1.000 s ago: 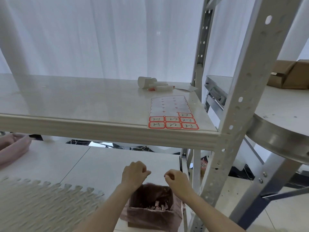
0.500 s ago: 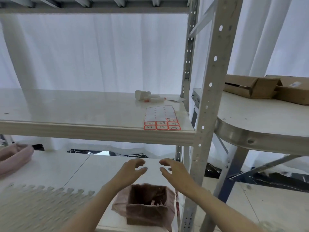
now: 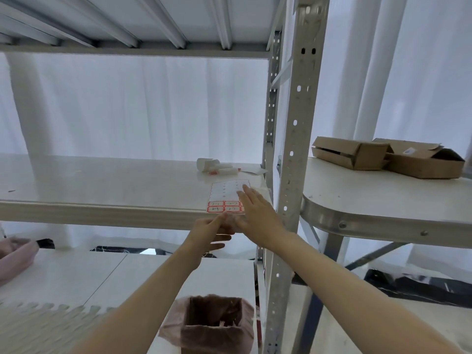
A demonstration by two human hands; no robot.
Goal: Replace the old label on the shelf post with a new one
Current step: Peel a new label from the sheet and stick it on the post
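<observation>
Two hands raised from above bin [image 3: 214, 325] to label sheet [image 3: 224, 198]: right hand [image 3: 258, 210] flat, empty; left hand [image 3: 214, 232] open, empty.

Two open cardboard boxes [image 3: 385, 158] lie side by side on a round-edged white table [image 3: 378, 200] at right. Low down stands a small bin [image 3: 214, 325] lined with a pinkish bag, perhaps holding paper scraps; white curtains [image 3: 127, 106] hang behind

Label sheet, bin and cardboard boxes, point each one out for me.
label sheet [image 3: 221, 198], head view, on its blank upper rows.
bin [image 3: 214, 335], head view, on its front wall.
cardboard boxes [image 3: 357, 155], head view, on the left box's side.
</observation>
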